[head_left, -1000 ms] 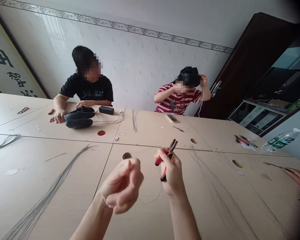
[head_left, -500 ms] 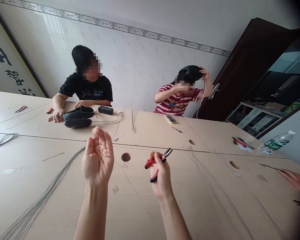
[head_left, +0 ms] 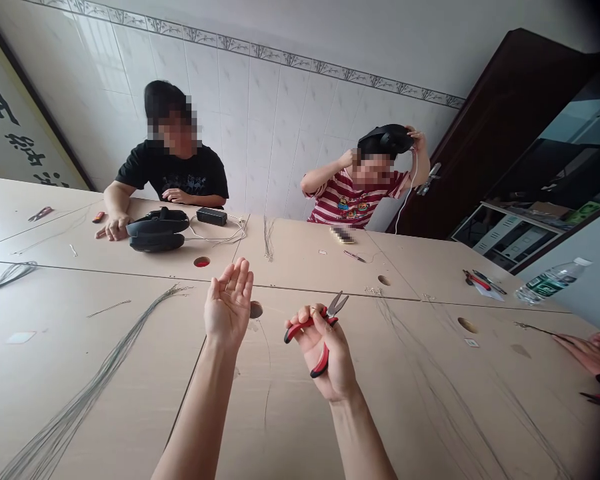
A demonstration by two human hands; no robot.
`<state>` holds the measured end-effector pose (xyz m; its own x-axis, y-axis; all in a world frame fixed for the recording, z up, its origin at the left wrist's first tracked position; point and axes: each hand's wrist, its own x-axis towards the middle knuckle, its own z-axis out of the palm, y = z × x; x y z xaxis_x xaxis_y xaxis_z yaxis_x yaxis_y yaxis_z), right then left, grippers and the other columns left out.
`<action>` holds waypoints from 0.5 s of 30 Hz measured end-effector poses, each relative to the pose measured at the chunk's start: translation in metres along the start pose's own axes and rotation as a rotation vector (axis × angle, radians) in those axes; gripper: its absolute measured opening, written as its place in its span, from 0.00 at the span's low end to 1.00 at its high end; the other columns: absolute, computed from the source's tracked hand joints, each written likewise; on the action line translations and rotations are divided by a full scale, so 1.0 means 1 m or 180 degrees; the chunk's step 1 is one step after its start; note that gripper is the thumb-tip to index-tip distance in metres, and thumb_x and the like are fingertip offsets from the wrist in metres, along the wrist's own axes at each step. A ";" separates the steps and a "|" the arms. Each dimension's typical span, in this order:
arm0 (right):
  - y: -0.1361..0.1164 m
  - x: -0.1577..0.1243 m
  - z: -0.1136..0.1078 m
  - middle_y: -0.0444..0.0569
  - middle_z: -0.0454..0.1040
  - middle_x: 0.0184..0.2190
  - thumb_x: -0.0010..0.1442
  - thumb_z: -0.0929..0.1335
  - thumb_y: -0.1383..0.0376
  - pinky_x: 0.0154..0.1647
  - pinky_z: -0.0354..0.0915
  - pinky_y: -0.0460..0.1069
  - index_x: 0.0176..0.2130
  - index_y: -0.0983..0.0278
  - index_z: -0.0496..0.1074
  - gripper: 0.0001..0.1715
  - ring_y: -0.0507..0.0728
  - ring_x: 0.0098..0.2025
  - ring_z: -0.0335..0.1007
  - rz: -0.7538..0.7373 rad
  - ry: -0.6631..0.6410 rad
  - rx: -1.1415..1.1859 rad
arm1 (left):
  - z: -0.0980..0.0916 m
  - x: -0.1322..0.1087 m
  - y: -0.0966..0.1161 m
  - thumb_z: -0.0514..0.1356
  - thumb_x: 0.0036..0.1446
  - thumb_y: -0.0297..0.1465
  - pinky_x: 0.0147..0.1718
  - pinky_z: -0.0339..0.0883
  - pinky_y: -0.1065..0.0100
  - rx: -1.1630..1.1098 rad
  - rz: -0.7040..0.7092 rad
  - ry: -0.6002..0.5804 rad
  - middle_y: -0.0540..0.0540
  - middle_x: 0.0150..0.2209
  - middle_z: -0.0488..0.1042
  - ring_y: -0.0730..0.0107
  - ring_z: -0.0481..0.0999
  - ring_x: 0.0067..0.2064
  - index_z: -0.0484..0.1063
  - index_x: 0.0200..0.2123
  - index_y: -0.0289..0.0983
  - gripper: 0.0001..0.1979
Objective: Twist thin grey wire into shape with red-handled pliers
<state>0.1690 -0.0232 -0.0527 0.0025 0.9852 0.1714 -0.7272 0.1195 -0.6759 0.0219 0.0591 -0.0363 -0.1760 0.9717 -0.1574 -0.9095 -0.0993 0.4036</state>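
Palm up, my left hand (head_left: 229, 305) hovers over the table with its fingers stretched out and nothing in it. My right hand (head_left: 330, 347) is wrapped round red-and-black pliers (head_left: 324, 328); their handles are spread and the jaws, slightly parted, point up and away from me. To the left of my left hand lies a long bundle of thin grey wires (head_left: 125, 350), its far tips near the table's seam. One thin loose wire (head_left: 267, 403) rests between my forearms. A round hole (head_left: 255, 310) in the tabletop shows just right of my left hand.
Across the table (head_left: 130, 413) sit a person in black (head_left: 180, 173) and a person in stripes (head_left: 353, 197) holding a black headset (head_left: 385, 140). Another black headset (head_left: 157, 230) lies on the table. At the right are a water bottle (head_left: 550, 283) and another person's hand (head_left: 585, 353).
My left hand has moved right and its fingers have straightened. The pliers in my right hand have turned and their jaws have parted. The person in stripes has shifted a hand on the headset.
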 end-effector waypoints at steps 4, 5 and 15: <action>0.000 0.001 -0.004 0.45 0.68 0.31 0.62 0.69 0.63 0.45 0.63 0.52 0.33 0.61 0.70 0.05 0.55 0.38 0.66 0.0046 0.0024 -0.0295 | -0.008 0.001 -0.016 0.45 0.68 0.37 0.60 0.60 0.58 0.0739 0.0143 -0.0351 0.38 0.51 0.77 0.63 0.75 0.54 0.75 0.34 0.34 0.22; 0.000 0.002 -0.004 0.45 0.68 0.31 0.62 0.69 0.63 0.46 0.63 0.52 0.33 0.61 0.70 0.06 0.55 0.38 0.66 0.0066 0.0012 -0.0360 | -0.010 0.001 -0.022 0.47 0.67 0.38 0.60 0.59 0.57 0.0971 0.0160 -0.0472 0.37 0.50 0.77 0.62 0.76 0.53 0.76 0.34 0.34 0.21; -0.009 0.013 -0.002 0.45 0.70 0.31 0.60 0.70 0.63 0.40 0.63 0.50 0.30 0.63 0.72 0.08 0.54 0.36 0.67 0.0208 -0.0140 -0.0663 | -0.034 -0.012 -0.065 0.51 0.61 0.49 0.36 0.69 0.66 0.2859 0.0027 -0.1612 0.44 0.28 0.77 0.66 0.75 0.32 0.73 0.26 0.34 0.25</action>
<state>0.1766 -0.0109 -0.0458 -0.0733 0.9859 0.1503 -0.5672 0.0827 -0.8194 0.0706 0.0471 -0.0917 0.1874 0.9687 0.1629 -0.2555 -0.1121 0.9603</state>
